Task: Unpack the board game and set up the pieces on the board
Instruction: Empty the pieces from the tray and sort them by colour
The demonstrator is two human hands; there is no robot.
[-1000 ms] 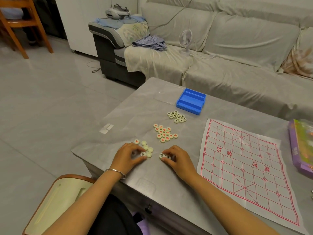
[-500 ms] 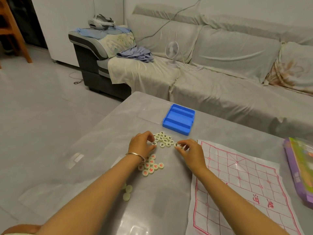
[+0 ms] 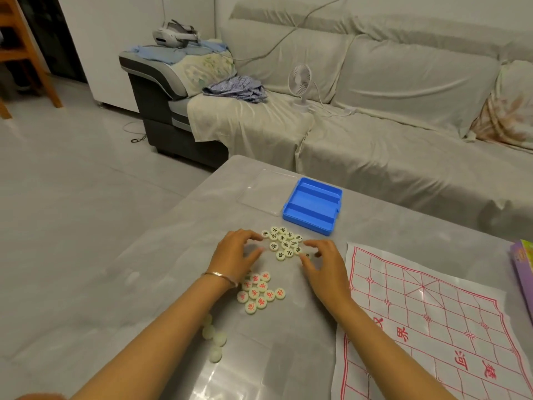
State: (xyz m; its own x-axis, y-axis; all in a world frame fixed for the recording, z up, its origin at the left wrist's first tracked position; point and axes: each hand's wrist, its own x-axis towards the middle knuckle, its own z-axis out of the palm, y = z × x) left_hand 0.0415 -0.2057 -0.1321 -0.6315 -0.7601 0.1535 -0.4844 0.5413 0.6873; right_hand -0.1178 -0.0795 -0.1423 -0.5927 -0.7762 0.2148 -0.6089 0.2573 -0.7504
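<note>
Unpacking done: empty blue tray (image 3: 313,209), board (image 3: 432,319) spread flat on worktop (image 3: 150,284). Sorting under way: black pieces (image 3: 284,243) between left hand (image 3: 235,254) (fingers loose, holding nothing) and right hand (image 3: 326,268) (perhaps pinching one; grip unclear), red pieces (image 3: 261,293) nearer. Nothing on board yet.

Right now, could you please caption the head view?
Left hand and right hand flank black-lettered cream discs near blue plastic tray.
</note>
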